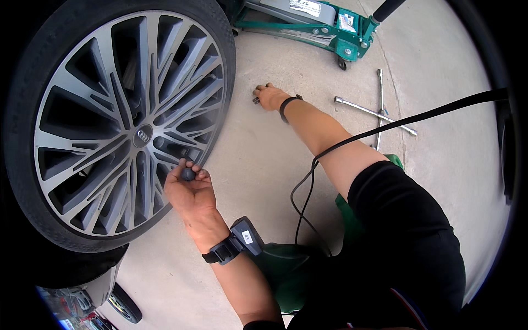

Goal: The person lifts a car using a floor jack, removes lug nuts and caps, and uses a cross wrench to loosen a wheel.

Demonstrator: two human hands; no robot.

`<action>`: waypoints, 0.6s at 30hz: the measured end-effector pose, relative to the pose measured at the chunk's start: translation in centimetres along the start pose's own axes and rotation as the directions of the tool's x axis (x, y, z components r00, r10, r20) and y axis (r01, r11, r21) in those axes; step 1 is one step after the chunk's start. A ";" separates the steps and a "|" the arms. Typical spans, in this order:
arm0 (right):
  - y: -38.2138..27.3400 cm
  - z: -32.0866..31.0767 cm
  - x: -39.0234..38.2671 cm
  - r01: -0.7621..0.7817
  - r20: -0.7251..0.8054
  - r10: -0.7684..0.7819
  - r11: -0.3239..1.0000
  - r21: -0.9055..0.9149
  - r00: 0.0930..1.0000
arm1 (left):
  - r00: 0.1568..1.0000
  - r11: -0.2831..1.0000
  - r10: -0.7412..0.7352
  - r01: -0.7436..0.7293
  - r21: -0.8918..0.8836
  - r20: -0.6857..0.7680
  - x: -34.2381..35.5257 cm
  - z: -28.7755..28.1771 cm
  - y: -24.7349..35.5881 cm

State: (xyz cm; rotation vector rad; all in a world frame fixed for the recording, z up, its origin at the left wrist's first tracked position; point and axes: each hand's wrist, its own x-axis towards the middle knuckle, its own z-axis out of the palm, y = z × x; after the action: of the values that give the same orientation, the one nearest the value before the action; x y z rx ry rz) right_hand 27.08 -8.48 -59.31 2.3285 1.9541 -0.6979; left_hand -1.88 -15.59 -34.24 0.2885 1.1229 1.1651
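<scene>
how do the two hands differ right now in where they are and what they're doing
The left hand is raised at the alloy wheel, palm up, fingers curled round a small dark rounded piece; the right hand reaches far out, knuckles up, down on the concrete floor at some small dark parts. The left wrist carries a strap with a boxy black device; the right wrist has only a thin dark band. Both are bare.

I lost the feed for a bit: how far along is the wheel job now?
The wheel stands upright against the car, and a green floor jack sits under it. The left hand holds a small dark bolt-like piece at the rim; the right hand closes on another small piece on the concrete. The cross wrench lies untouched, so any tightening looks still ahead.
</scene>
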 end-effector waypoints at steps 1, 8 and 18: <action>0.3 0.4 0.4 -0.055 -0.006 0.055 0.998 0.015 0.998 | 1.000 0.999 0.019 -0.019 0.046 -0.012 0.1 0.3 -0.4; -3.3 -5.0 -2.5 -0.352 0.358 -0.234 0.070 0.933 0.904 | 0.943 0.693 0.330 -0.264 0.671 0.029 3.5 1.6 -4.9; -4.0 -8.4 -7.0 -0.366 0.195 -0.456 -0.323 0.873 0.868 | 0.711 -0.134 0.340 -0.612 0.780 0.616 4.2 8.3 -13.8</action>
State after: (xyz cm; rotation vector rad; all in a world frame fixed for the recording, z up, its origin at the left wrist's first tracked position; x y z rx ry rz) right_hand 25.18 -11.58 -48.26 1.4482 0.8045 -3.7267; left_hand 12.69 -15.17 -42.27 2.1257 1.5195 0.6752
